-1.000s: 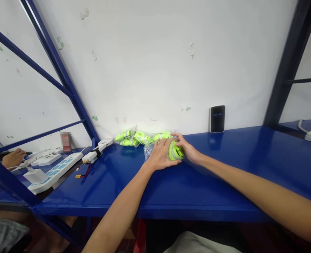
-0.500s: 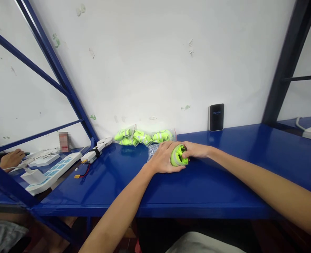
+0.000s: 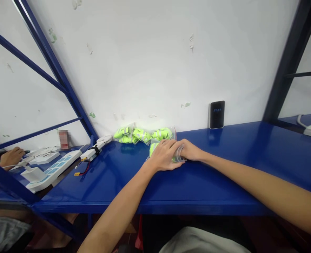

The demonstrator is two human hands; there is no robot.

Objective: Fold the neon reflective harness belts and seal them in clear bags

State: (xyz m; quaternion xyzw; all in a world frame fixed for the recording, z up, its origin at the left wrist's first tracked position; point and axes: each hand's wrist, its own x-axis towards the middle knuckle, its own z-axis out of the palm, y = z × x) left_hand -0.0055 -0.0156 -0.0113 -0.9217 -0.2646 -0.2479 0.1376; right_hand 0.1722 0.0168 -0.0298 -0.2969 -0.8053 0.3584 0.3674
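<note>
Nearer the back edge of the glossy blue bench (image 3: 224, 172), the left hand (image 3: 166, 154) is curling around a clear plastic bag (image 3: 178, 154) of neon-yellow striped fabric (image 3: 153, 147); the right hand (image 3: 191, 151), its grip hidden, is seemingly reaching inside.

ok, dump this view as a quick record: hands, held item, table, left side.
left hand: gripping bag, left hand
right hand: at bag's open end, fingertips hidden, right hand
held: clear bag, lime bundle inside
at wall: more bagged lime bundles; upright display reading 22:44, farther right
table: blue table
left side: fan, power strip, another person's hand
</note>
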